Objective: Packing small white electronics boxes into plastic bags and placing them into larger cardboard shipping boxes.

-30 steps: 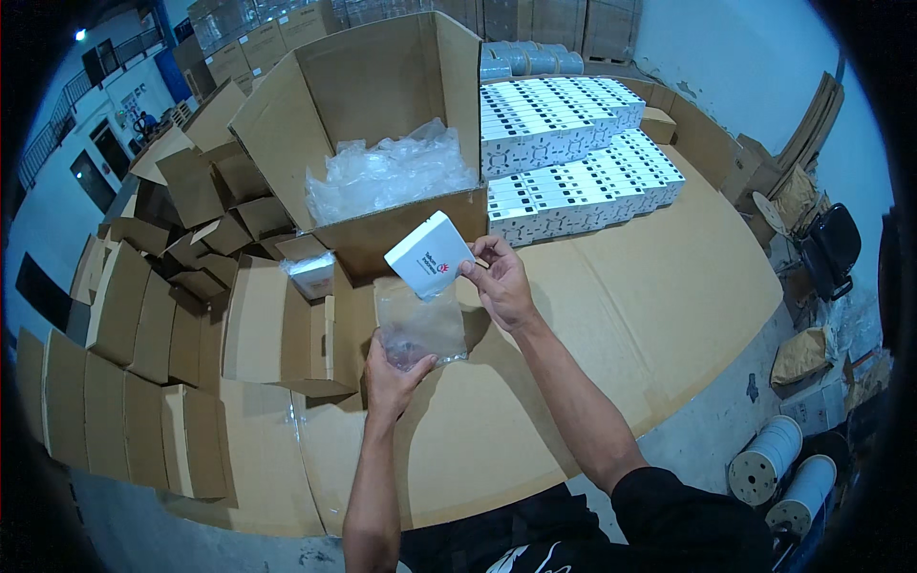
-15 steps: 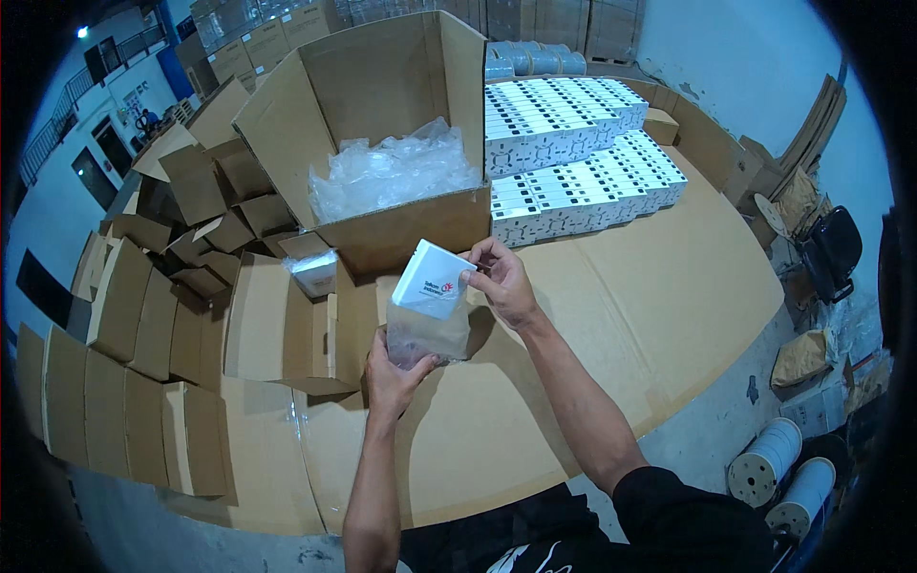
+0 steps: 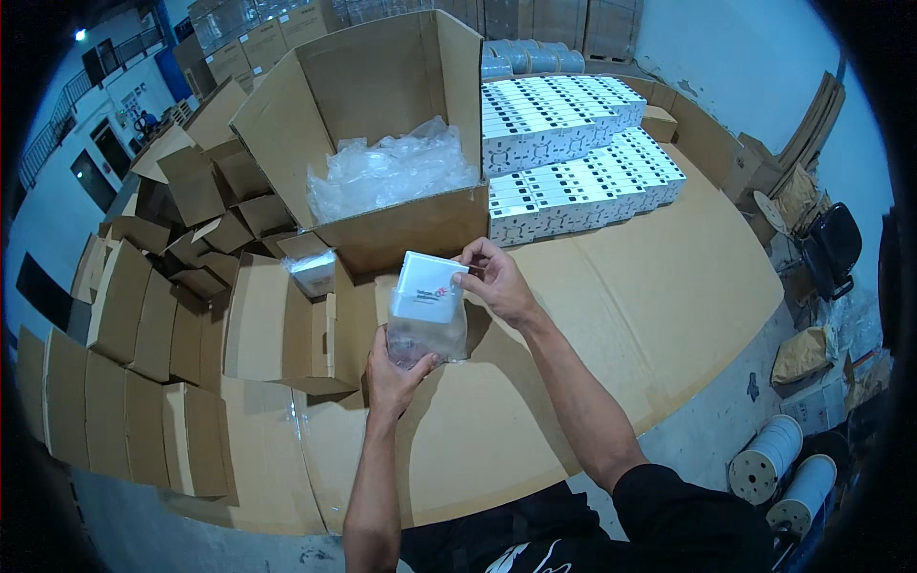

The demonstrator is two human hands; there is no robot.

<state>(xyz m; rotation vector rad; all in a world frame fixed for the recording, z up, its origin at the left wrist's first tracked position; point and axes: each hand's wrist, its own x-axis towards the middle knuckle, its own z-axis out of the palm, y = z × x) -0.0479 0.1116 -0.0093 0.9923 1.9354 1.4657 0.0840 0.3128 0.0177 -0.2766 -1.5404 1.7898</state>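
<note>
A white square box (image 3: 430, 278) with a small printed mark stands partly inside a clear plastic bag (image 3: 422, 334), its upper part above the bag's mouth. My left hand (image 3: 394, 371) is closed around the bottom of the bag, thumb in front. At the box's upper right corner, my right hand (image 3: 495, 280) pinches with thumb and fingertips. Just left of the bag is an open cardboard carton (image 3: 265, 325), with another bagged white box (image 3: 315, 274) at its far end.
Behind my hands stands a large open carton (image 3: 406, 232) holding crumpled clear plastic bags (image 3: 396, 172). Stacked white patterned boxes (image 3: 564, 196) fill the back right. Several open brown cartons (image 3: 110, 411) crowd the left side. Cable spools (image 3: 766, 460) sit on the floor at right.
The white box has come down slightly and its top edge is more level. My right hand has shifted a little left with it; my left hand stays in place.
</note>
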